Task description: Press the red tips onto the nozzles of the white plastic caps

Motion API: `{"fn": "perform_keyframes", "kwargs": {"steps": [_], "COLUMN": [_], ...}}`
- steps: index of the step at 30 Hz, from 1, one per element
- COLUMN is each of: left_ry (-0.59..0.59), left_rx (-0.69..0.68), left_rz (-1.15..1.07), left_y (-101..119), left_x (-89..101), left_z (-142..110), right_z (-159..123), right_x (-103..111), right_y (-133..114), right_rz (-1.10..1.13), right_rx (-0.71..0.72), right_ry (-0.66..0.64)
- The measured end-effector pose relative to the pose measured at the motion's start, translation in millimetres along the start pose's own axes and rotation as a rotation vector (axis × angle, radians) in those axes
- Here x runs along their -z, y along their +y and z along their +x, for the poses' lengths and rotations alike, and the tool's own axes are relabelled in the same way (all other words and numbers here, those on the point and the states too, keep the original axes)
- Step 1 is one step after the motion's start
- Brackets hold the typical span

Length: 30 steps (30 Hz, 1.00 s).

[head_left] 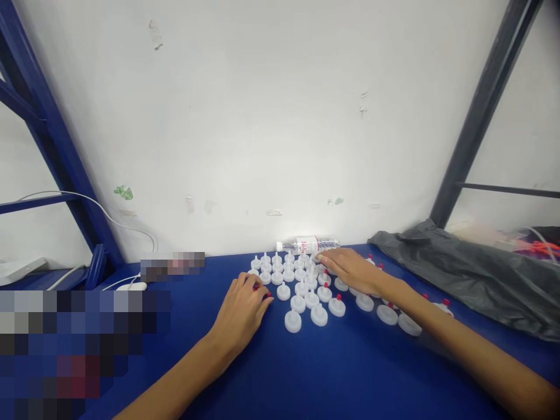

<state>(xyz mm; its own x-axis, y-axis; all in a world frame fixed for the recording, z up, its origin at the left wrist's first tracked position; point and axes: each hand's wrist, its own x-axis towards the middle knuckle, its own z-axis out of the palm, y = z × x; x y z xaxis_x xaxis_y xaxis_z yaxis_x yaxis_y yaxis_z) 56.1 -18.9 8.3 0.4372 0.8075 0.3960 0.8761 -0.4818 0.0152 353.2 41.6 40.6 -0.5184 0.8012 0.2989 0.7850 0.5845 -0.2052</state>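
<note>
Many white round nozzle caps stand on the blue table, spouts upward; those toward the right carry small red tips. My left hand rests at the left edge of the group, its fingers curled around small red tips that partly show between them. My right hand reaches over the caps to the back of the group. Its fingertips close on a white nozzle cap there, mostly hidden by the hand. The right forearm passes above several red-tipped caps.
A clear plastic bottle lies on its side against the wall behind the caps. A dark grey plastic sheet covers the right side. Blue metal posts frame the left. A white mouse with a cable lies at the left.
</note>
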Motion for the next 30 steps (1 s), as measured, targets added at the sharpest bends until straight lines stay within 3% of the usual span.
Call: {"fn": "perform_keyframes", "kwargs": {"steps": [14,18,22,25,30], "left_ry": [0.032,0.074,0.177,0.246,0.194], "left_rx": [-0.101,-0.111,-0.081,-0.024,0.230], "left_rz": [-0.055,-0.082,-0.214,-0.434,-0.886], "left_y": [-1.2,-1.8,0.9,5.2,11.0], "left_x": [-6.0,-5.8,1.2,8.4,14.6], "left_z": [2.7,2.4,1.8,1.0,1.2], "right_z": [14.5,12.8,7.1,1.1,-11.2], "right_x": [-17.3,-7.6,-0.2,-2.6,-10.7], "right_y": [4.0,3.7,-4.8,-18.0,-49.8], "right_rz": [-0.058,-0.065,-0.072,-0.047,-0.052], "right_rx": [-0.024,-0.013,0.005,0.101,0.419], "right_ry": [-0.019,0.100,0.357,0.455,0.367]}}
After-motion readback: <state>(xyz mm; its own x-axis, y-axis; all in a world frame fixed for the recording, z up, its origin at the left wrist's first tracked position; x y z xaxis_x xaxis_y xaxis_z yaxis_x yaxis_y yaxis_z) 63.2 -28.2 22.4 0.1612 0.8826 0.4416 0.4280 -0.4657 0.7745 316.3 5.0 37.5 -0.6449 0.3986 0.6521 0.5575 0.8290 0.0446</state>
